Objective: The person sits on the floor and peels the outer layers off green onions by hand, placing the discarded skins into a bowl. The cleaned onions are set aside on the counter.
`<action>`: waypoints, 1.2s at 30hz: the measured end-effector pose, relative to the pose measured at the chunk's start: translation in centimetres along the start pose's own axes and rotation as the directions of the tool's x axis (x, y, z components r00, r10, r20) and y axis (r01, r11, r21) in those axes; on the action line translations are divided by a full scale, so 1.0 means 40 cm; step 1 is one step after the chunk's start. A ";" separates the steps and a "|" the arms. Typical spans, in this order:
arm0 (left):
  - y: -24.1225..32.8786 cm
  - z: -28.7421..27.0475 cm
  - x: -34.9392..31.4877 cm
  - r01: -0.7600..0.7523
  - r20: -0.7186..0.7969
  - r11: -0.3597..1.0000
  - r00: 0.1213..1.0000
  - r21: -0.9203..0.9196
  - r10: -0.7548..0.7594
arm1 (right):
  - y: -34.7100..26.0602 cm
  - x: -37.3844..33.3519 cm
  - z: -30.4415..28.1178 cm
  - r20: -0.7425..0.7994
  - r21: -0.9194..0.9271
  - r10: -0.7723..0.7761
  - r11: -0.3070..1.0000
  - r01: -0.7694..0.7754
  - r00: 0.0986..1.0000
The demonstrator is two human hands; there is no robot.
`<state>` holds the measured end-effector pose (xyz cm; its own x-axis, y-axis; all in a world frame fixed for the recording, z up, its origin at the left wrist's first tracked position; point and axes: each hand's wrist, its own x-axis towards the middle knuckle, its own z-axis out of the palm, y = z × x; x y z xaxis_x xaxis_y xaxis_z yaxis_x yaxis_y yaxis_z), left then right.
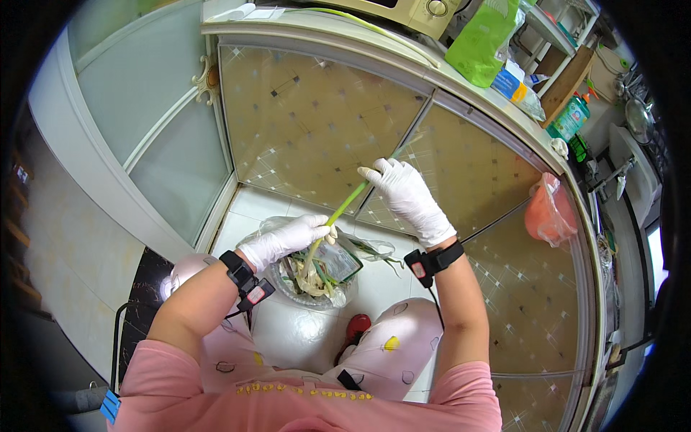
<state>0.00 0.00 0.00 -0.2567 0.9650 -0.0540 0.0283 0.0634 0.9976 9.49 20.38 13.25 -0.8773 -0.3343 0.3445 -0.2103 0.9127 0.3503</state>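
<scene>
A long green onion (pixel 348 201) slants between my two white-gloved hands, its pale end low and its green end high. My left hand (pixel 288 240) pinches it near the pale end, fingers closed. Higher up and to the right, my right hand (pixel 410 198) has its fingers closed around the green part. Under my left hand sits a round bin lined with clear plastic (pixel 291 294). Pale peelings and roots (pixel 311 279) and some green leaves lie in it, partly hidden by my left hand and the onion.
Patterned cabinet doors (pixel 317 115) stand ahead, below a counter holding a microwave (pixel 403 11), a green bag (pixel 481 47) and another long green stalk (pixel 360 25). A red plastic bag (pixel 551 212) hangs at right. A frosted glass door (pixel 176 162) is at left.
</scene>
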 end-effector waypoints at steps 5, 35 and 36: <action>0.005 -0.004 -0.006 -0.030 0.019 0.999 0.999 -0.029 0.030 | 0.003 -0.007 0.003 0.063 0.036 0.017 0.999 -0.019 0.998; -0.013 -0.076 0.015 -0.057 -0.501 0.899 0.845 -0.434 -0.188 | -0.343 -0.103 0.311 0.675 0.737 0.217 -0.154 -0.658 0.705; -0.013 -0.076 0.019 -0.087 -0.517 0.890 0.837 -0.448 -0.179 | -0.351 -0.096 0.303 0.671 0.738 0.251 -0.142 -0.659 0.697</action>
<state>-3.14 -0.07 -0.41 -0.7195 0.6648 -0.2009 -0.3854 -0.1415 0.9118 10.60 11.68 -3.54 -0.9542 0.1534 -0.2567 0.2899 0.2641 -0.9199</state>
